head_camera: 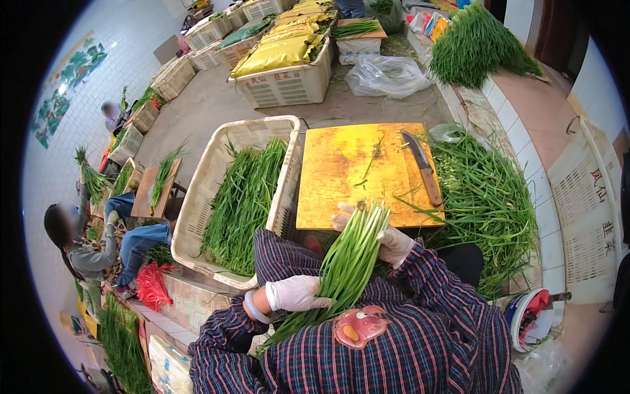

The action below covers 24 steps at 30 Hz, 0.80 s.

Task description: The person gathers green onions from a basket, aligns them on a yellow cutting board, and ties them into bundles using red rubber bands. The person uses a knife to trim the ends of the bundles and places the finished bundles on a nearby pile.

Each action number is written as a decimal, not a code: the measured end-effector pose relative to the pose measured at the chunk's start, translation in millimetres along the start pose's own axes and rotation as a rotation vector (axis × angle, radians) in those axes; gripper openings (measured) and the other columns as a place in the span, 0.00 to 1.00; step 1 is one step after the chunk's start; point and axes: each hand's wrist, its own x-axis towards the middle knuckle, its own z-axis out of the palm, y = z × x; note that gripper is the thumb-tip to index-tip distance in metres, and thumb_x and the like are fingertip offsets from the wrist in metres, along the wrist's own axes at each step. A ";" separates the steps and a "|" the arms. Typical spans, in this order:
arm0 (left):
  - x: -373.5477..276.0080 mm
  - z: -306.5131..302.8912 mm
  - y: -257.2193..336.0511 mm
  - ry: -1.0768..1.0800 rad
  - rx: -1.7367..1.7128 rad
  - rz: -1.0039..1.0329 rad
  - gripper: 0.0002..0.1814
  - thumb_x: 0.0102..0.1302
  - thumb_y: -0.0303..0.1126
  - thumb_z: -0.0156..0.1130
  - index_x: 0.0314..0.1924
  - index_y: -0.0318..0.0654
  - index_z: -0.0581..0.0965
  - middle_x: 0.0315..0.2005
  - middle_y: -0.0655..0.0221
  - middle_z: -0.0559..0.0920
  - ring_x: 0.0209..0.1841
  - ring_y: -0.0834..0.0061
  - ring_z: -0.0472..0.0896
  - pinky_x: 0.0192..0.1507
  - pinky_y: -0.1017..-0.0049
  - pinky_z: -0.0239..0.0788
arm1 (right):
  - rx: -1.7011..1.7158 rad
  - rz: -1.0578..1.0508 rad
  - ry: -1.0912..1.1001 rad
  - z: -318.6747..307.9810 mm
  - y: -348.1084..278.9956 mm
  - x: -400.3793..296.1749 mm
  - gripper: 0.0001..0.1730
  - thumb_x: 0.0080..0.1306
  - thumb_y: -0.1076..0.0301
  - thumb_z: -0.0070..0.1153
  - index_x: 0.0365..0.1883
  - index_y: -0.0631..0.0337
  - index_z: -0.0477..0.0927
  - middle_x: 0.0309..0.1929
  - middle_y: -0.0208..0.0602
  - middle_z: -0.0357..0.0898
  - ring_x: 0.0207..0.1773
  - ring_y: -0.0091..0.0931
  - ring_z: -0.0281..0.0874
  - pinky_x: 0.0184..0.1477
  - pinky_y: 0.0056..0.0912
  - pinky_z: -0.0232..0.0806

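A bunch of garlic chives (pixel 354 251) lies slantwise across my lap, pale stem ends toward the board. My gloved left hand (pixel 296 293) grips its leafy part, with the thumb across the leaves. Near the stem ends, my gloved right hand (pixel 395 245) holds the bunch from behind, and its fingers show past the far side. Just ahead stands a yellow cutting board (pixel 332 172) with a few loose leaves on it. A wooden-handled knife (pixel 424 170) rests along its right side, blade pointing away. To the left, a white plastic crate (pixel 192 216) contains bunches of chives (pixel 241 212).
Loose chive trimmings (pixel 485 212) pile up right of the board. A bucket (pixel 529 320) stands at lower right, and an upright crate (pixel 583 207) beyond it. At left sits a person (pixel 91 251) holding chives, near red plastic ties (pixel 153 285). Crates with yellow bags (pixel 278 51) stand ahead.
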 end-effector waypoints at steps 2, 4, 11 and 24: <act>5.5 2.2 -5.4 -0.008 0.020 0.056 0.21 0.67 0.47 0.50 0.49 0.37 0.73 0.36 0.50 0.78 0.40 0.50 0.76 0.43 0.63 0.68 | -0.039 0.068 -0.012 11.3 -7.8 2.9 0.57 0.48 0.61 0.68 0.69 0.64 0.45 0.48 0.43 0.75 0.54 0.34 0.73 0.62 0.42 0.60; 1.8 0.5 -5.3 -0.056 -0.019 -0.012 0.21 0.67 0.46 0.50 0.49 0.36 0.73 0.36 0.50 0.78 0.40 0.51 0.76 0.43 0.63 0.68 | -0.090 0.047 -0.072 15.5 -5.6 12.6 0.41 0.53 0.66 0.63 0.63 0.64 0.59 0.39 0.40 0.78 0.46 0.33 0.77 0.52 0.40 0.68; -73.9 -54.2 34.6 0.598 0.034 -0.007 0.40 0.56 0.43 0.66 0.64 0.33 0.60 0.54 0.54 0.72 0.57 0.64 0.69 0.60 0.68 0.59 | -0.614 -0.218 0.149 139.9 -104.6 59.1 0.11 0.54 0.61 0.60 0.29 0.58 0.76 0.30 0.33 0.78 0.36 0.28 0.77 0.45 0.37 0.70; -94.4 -99.2 69.0 0.609 -0.365 0.322 0.36 0.59 0.42 0.64 0.62 0.32 0.62 0.48 0.60 0.77 0.51 0.68 0.75 0.57 0.70 0.63 | -1.430 -0.754 0.519 271.1 -318.8 38.5 0.12 0.60 0.64 0.57 0.34 0.65 0.78 0.35 0.35 0.80 0.31 0.24 0.77 0.35 0.29 0.74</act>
